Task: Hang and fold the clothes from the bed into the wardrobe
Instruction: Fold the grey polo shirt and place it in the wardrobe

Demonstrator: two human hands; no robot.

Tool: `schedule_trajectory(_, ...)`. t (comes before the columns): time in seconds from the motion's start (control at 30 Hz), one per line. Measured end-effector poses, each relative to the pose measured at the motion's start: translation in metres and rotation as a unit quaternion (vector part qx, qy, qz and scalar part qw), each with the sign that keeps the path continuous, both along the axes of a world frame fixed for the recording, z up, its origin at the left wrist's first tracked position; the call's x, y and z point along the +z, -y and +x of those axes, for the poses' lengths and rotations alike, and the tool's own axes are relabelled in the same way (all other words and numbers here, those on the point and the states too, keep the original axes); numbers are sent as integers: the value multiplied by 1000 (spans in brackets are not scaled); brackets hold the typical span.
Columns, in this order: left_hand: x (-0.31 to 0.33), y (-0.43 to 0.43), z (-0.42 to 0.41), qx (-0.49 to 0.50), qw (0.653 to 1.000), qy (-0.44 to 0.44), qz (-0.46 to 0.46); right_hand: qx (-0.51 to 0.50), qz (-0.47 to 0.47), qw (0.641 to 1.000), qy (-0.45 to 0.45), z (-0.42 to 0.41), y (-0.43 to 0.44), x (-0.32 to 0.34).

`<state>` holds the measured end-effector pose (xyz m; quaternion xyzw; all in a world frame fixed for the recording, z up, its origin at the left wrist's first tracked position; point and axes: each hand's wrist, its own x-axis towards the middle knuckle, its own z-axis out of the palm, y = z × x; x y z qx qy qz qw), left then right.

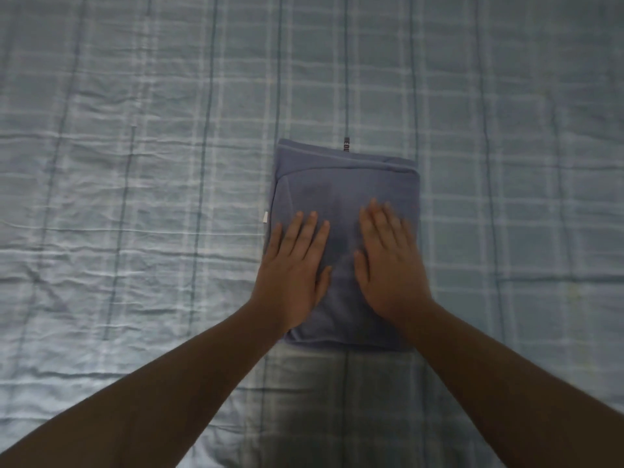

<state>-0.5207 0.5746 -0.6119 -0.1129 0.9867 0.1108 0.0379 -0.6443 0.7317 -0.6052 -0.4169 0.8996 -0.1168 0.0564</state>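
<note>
A blue-grey garment [341, 184] lies folded into a compact rectangle on the bed, near the middle of the view. My left hand [293, 268] lies flat on its left half, fingers straight and pointing away from me. My right hand [388, 261] presses flat on its right half in the same way, slightly blurred. A small dark tag [345, 144] sticks out at the garment's far edge, and a small white label [265, 217] shows at its left edge. The wardrobe is out of view.
The bed [135, 163] is covered by a pale blue checked sheet with many creases and fills the whole view. No other clothes show on it.
</note>
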Motion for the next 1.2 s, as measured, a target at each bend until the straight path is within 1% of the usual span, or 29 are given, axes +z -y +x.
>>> schedule_trajectory(0.07,2,-11,27,-40,999,0,0,42,-12,999,9,45,-21,4)
schedule_trajectory(0.13,-4,-13,58,-58,998,27,-3,54,17,998,16,80,-46,-1)
schedule_trajectory(0.2,-11,-7,85,-41,997,60,1,11,55,997,51,98,-70,-9)
schedule_trajectory(0.27,-15,-1,99,-35,997,71,11,-31,75,993,91,103,-86,-13)
schedule_trajectory(0.3,-15,0,101,-34,997,67,21,-37,67,991,108,102,-92,-14)
schedule_trajectory(0.33,-14,-1,100,-22,998,51,34,-44,39,990,126,100,-96,-15)
schedule_trajectory(0.37,-11,-4,98,12,998,25,64,-68,-6,987,147,98,-96,-14)
schedule_trajectory(0.4,-5,-10,95,74,991,-7,107,-111,-60,978,164,96,-95,-10)
schedule_trajectory(0.43,1,-16,93,159,974,-34,156,-165,-110,964,176,93,-93,-6)
schedule_trajectory(0.47,9,-23,92,248,945,-51,208,-220,-146,947,182,93,-91,0)
schedule_trajectory(0.5,17,-29,90,326,908,-52,260,-275,-165,926,200,91,-89,7)
schedule_trajectory(0.53,21,-32,88,388,866,-35,314,-333,-168,896,241,89,-86,14)
schedule_trajectory(0.57,24,-33,87,433,827,-3,359,-389,-153,858,297,86,-83,18)
schedule_trajectory(0.6,25,-33,86,458,801,29,384,-437,-119,825,337,83,-82,20)
schedule_trajectory(0.63,26,-31,85,471,787,56,394,-459,-77,812,352,80,-82,19)
schedule_trajectory(0.67,26,-27,85,481,776,79,401,-462,-35,811,357,77,-84,19)
schedule_trajectory(0.73,32,-19,81,494,747,124,427,-441,24,815,376,69,-88,19)
schedule_trajectory(0.8,39,-10,77,496,710,147,477,-410,54,818,400,64,-93,17)
schedule_trajectory(0.83,42,-7,77,492,701,144,495,-403,48,816,412,63,-96,17)
schedule_trajectory(0.87,43,-4,79,485,700,131,507,-404,23,810,424,64,-98,17)
schedule_trajectory(0.9,44,-3,83,476,700,111,521,-410,-21,797,442,66,-102,20)
schedule_trajectory(0.93,45,-4,87,468,688,86,549,-421,-82,770,472,68,-105,24)
schedule_trajectory(0.97,46,-6,91,462,659,58,591,-431,-138,732,510,70,-109,28)
schedule_trajectory(1.0,47,-9,96,460,616,29,639,-436,-179,694,544,73,-111,32)
schedule_trajectory(1.03,48,-13,102,462,573,2,678,-431,-198,680,559,75,-115,36)
schedule_trajectory(1.07,50,-19,108,468,538,-19,700,-426,-203,682,559,77,-121,36)
schedule_trajectory(1.1,50,-25,114,479,520,-28,707,-419,-201,691,554,79,-128,37)
schedule_trajectory(1.13,50,-32,120,491,512,-26,705,-412,-204,697,550,82,-134,39)
schedule_trajectory(1.2,50,-50,137,518,519,4,680,-402,-188,715,541,89,-151,41)
